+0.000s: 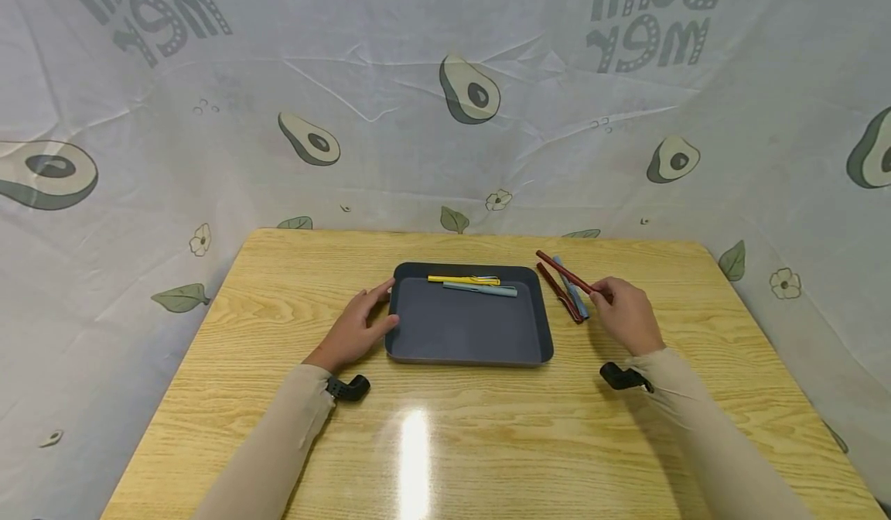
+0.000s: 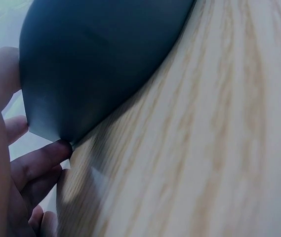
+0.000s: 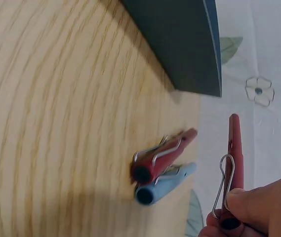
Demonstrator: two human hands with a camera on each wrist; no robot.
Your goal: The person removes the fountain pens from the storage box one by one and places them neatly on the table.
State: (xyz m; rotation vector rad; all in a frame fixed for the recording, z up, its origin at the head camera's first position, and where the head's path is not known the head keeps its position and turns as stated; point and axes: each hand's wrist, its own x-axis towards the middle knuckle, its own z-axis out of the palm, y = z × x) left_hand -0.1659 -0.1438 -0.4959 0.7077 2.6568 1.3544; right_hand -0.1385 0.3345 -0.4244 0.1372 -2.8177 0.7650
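My right hand (image 1: 624,311) pinches a dark red pen (image 3: 236,148) between thumb and fingers near its clip end, above the table at the tray's right. Below it, a second red pen (image 1: 559,291) and a blue pen (image 1: 575,294) lie close together on the wood, clips showing. A dark grey tray (image 1: 466,356) sits in the middle. Inside it, along the far side, are a yellow pen (image 1: 452,278) and a light blue pen (image 1: 487,290). My left hand (image 1: 357,328) rests at the tray's left side, thumb at the rim and relaxed fingers touching its outer wall.
The wooden table (image 1: 480,443) reaches back to a pale cloth (image 1: 390,118) printed with avocados, which hangs behind and on both sides. A black wrist mount (image 1: 348,388) is on the left wrist, another mount (image 1: 623,377) on the right.
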